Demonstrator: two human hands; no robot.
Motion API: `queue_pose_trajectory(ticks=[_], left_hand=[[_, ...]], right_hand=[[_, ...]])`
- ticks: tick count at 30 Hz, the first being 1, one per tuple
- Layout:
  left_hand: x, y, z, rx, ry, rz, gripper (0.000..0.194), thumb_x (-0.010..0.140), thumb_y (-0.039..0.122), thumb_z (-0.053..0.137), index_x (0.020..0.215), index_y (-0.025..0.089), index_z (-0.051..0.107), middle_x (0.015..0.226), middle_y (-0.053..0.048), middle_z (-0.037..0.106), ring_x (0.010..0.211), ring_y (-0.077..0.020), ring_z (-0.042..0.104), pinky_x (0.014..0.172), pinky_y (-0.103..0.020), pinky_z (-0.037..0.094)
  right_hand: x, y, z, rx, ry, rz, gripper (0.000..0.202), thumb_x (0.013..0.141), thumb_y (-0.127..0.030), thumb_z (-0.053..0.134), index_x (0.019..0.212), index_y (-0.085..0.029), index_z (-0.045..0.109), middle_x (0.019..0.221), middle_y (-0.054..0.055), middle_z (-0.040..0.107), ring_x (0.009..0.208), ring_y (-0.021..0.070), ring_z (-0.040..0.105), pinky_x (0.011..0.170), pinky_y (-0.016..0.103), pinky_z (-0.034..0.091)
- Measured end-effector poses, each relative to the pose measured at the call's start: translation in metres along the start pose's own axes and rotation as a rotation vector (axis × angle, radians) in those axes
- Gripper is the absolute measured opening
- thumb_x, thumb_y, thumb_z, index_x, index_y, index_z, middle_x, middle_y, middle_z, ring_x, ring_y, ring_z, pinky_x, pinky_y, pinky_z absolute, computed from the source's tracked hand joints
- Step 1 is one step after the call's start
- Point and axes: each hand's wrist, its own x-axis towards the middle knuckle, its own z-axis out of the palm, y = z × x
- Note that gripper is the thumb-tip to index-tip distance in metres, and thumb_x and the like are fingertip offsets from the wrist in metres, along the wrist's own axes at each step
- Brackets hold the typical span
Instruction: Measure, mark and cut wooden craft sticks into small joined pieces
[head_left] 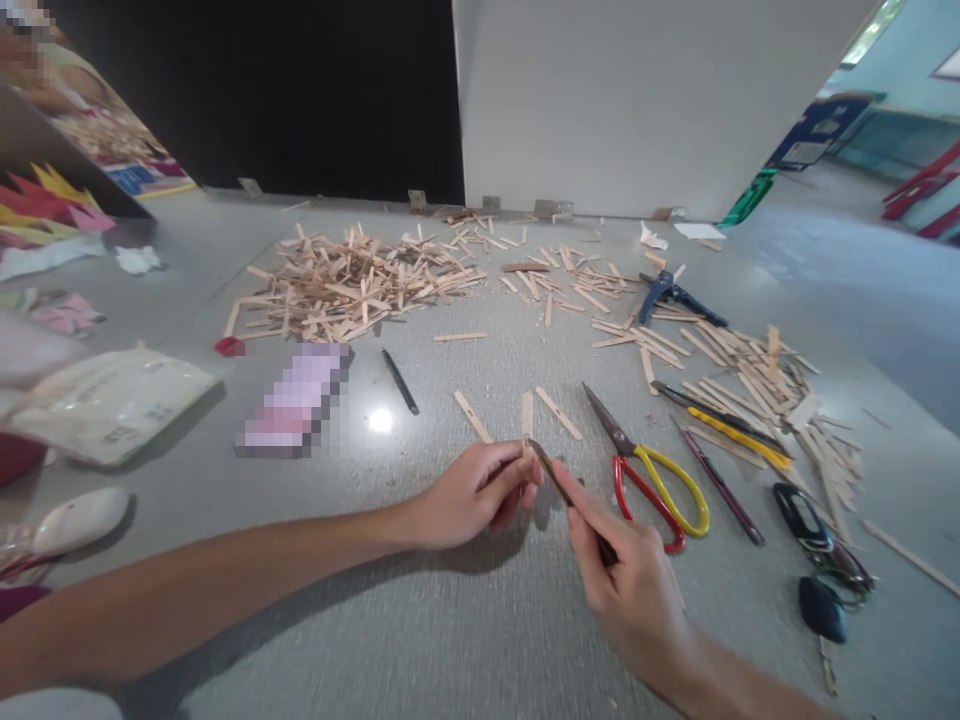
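My left hand point(484, 495) pinches a wooden stick point(527, 412) upright near the middle of the table. A dark, slim cutting tool point(555, 475) is in my right hand point(626, 560), its tip touching the stick near my left fingertips. Two loose sticks lie just beyond, one on the left point(472, 416) and one on the right point(559, 413). Scissors point(626, 445) with one red and one yellow handle lie open beside my right hand.
Behind are a large stick pile point(360, 280) and blue pliers point(675, 295). A black pen point(400, 381) and a pixelated pink object point(296, 400) lie left; a yellow cutter point(731, 430), purple pen point(720, 480) and keys point(821, 610) lie right. A black-and-white panel point(600, 110) stands at the back.
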Motion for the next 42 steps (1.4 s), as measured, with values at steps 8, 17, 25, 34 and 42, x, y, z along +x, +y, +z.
queue_pose_trajectory(ticks=[8,17,25,34,42], left_hand=[[0.004,0.002,-0.004,-0.105,-0.066,-0.005,0.056,0.107,0.072,0.052,0.085,0.020,0.059,0.070,0.004,0.056,0.052,-0.0096,0.047,0.051,-0.023,0.038],[0.005,-0.003,-0.005,-0.173,-0.051,-0.080,0.048,0.108,0.059,0.048,0.082,0.020,0.060,0.076,-0.001,0.065,0.053,-0.0104,0.052,0.051,-0.023,0.040],[0.005,-0.004,-0.009,-0.145,-0.065,-0.052,0.053,0.108,0.061,0.048,0.077,0.020,0.062,0.067,0.000,0.060,0.052,-0.0112,0.048,0.053,-0.024,0.040],[0.003,-0.005,-0.002,-0.032,0.032,-0.011,0.052,0.110,0.063,0.046,0.087,0.019,0.063,0.070,0.001,0.062,0.052,-0.0103,0.048,0.053,-0.023,0.040],[-0.001,-0.005,0.001,0.157,0.144,0.035,0.052,0.112,0.057,0.042,0.087,0.019,0.066,0.069,0.000,0.067,0.051,-0.0114,0.052,0.057,-0.024,0.043]], right_hand=[[0.003,-0.001,0.001,0.059,0.018,-0.025,0.046,0.108,-0.017,0.047,0.142,-0.005,0.075,0.059,-0.003,0.063,0.043,0.0097,0.040,0.039,0.018,0.038],[0.003,0.001,0.001,-0.027,0.037,-0.106,0.046,0.106,-0.015,0.048,0.142,-0.010,0.077,0.058,-0.001,0.069,0.041,0.0110,0.049,0.044,0.018,0.048],[0.005,0.001,0.000,0.010,-0.006,-0.087,0.048,0.108,-0.017,0.045,0.143,-0.007,0.076,0.059,-0.001,0.065,0.041,0.0103,0.037,0.038,0.018,0.037],[-0.002,0.006,0.001,-0.101,0.043,-0.097,0.047,0.110,-0.020,0.045,0.142,-0.004,0.075,0.058,-0.001,0.067,0.040,0.0100,0.042,0.042,0.018,0.042],[-0.002,0.009,0.000,-0.123,0.021,-0.122,0.047,0.112,-0.020,0.044,0.148,-0.010,0.073,0.058,0.000,0.069,0.042,0.0107,0.051,0.044,0.018,0.044]])
